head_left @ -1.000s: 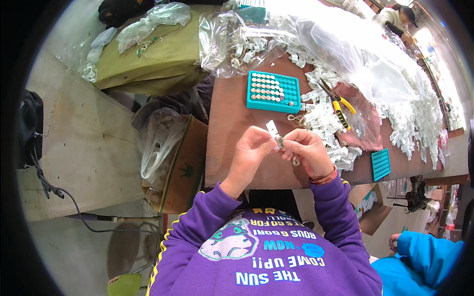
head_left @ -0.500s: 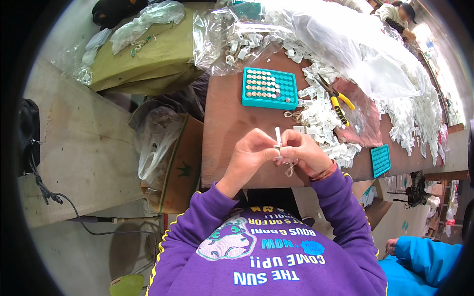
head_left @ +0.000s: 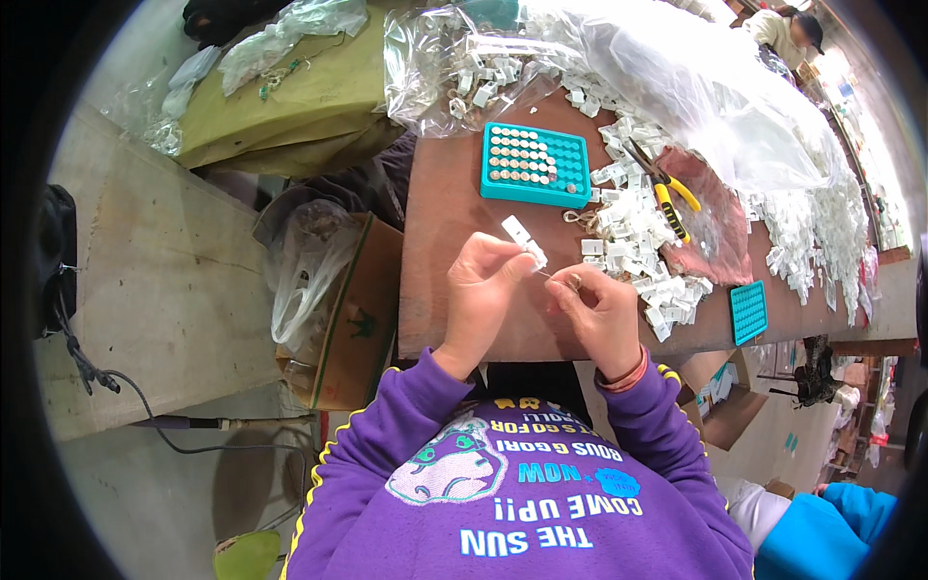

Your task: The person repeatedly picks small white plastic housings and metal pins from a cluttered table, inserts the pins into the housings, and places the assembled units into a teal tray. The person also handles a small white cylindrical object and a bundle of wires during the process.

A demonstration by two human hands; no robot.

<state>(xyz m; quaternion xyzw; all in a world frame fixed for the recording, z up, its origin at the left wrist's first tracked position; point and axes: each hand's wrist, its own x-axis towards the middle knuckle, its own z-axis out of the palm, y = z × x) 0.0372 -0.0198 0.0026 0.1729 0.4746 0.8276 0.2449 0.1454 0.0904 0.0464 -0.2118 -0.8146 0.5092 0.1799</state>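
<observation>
At the near edge of the table (head_left: 447, 217), the left hand (head_left: 483, 290) grips a small white case (head_left: 517, 232) between thumb and fingers, with the upper end of the case projecting tilted beyond the fingertips. The right hand (head_left: 601, 314), positioned just beside it, pinches a thin cord (head_left: 544, 274); the cord spans the gap between the hands, and a small beige bundle (head_left: 575, 281) shows at the right fingertips. Both items are held above the table surface. A red band (head_left: 626, 373) encircles the right wrist. Beyond the hands, a teal tray (head_left: 535, 194) lies on the table, its left part filled with rows of silver discs (head_left: 520, 155); one disc sits apart near the right front corner. To the right of this tray is a pile (head_left: 623, 232) of similar white cases. Yellow-handled pliers (head_left: 669, 205) lie at the pile's right side, beside a reddish sheet (head_left: 710, 256). A second teal tray (head_left: 748, 314) lies at the table's near edge, farther right. A clear bag (head_left: 411, 82) containing more cases occupies the far left corner. A carton (head_left: 350, 338) stands left of the table
</observation>
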